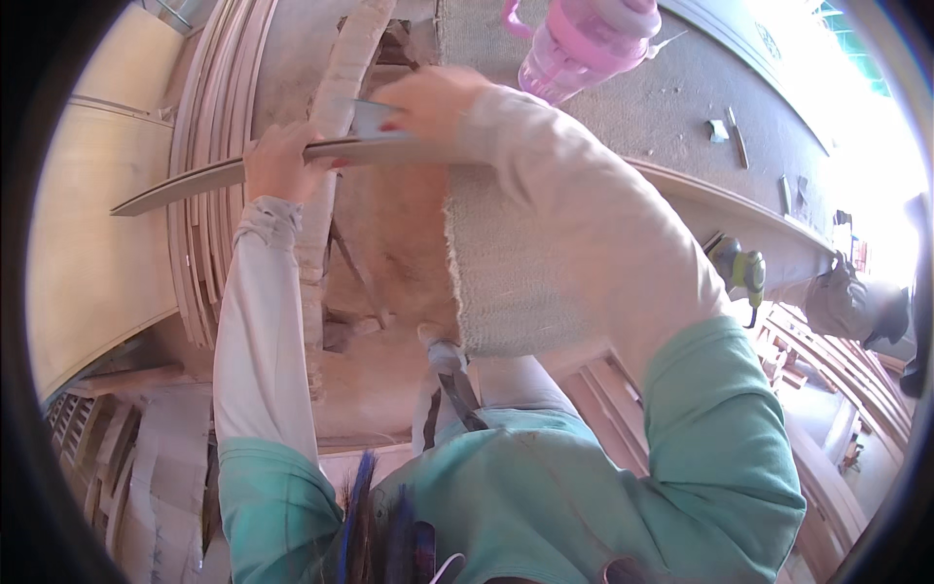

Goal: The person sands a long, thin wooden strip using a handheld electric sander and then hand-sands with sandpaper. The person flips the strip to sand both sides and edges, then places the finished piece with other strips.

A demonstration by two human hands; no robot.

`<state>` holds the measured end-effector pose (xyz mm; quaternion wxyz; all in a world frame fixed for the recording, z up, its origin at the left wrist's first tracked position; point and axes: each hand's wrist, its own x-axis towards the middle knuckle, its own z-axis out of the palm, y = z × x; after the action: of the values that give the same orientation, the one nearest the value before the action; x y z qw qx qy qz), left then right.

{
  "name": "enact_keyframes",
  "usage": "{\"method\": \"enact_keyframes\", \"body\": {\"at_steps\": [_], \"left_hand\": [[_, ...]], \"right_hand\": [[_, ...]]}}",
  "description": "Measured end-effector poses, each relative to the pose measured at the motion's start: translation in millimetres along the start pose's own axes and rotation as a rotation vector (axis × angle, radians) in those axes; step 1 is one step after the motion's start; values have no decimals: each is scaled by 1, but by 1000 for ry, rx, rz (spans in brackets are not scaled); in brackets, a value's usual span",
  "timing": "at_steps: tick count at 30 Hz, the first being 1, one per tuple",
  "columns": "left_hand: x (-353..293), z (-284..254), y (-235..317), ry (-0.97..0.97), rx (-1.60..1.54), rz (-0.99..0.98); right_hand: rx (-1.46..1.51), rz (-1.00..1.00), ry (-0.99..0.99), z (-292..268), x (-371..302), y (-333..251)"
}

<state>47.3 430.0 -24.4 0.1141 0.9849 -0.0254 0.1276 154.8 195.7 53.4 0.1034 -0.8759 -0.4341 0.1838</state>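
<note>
A long, thin grey-brown wooden strip [195, 185] lies crosswise in front of me, its pointed left end sticking out past my left hand. My left hand [279, 163] is closed around it. Just above the strip, my right hand [433, 102] is smeared by motion, its fingers curled at a small pale bluish sheet [370, 119]. What that sheet is made of I cannot make out. My right forearm hides the strip's right end. Beneath the strip runs a padded rail [319, 234] wrapped in pale material.
Several long wooden strips [209, 107] are stacked at left beside a pale board [97, 224]. A pink bottle [589, 44] stands on the bench at the top. Scraps [718, 130] lie farther right, with a green power tool [741, 265] below. Woven matting [516, 263] covers the near bench.
</note>
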Motion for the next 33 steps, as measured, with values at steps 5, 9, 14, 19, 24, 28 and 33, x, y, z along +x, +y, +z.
{"method": "enact_keyframes", "body": {"at_steps": [5, 9, 14, 19, 24, 28, 33], "left_hand": [[-1, -13, 15, 36, 17, -13], [2, -15, 17, 2, -24, -58], [2, -15, 14, 7, -2, -58], [9, -19, 17, -26, -22, -65], [6, -19, 21, -58, -11, -90], [5, -20, 20, -53, 1, -65], [11, -21, 18, -25, -3, -12]], "right_hand": [[9, 148, -91, -17, -112, 93], [72, 146, -67, -27, -167, 147], [47, 17, -75, 4, -81, 92], [131, -136, 63, -3, -43, 48], [-43, 104, -4, -15, -144, 130], [-174, -173, 242, -3, -168, 132], [-137, -422, 485, 32, -89, 72]]}}
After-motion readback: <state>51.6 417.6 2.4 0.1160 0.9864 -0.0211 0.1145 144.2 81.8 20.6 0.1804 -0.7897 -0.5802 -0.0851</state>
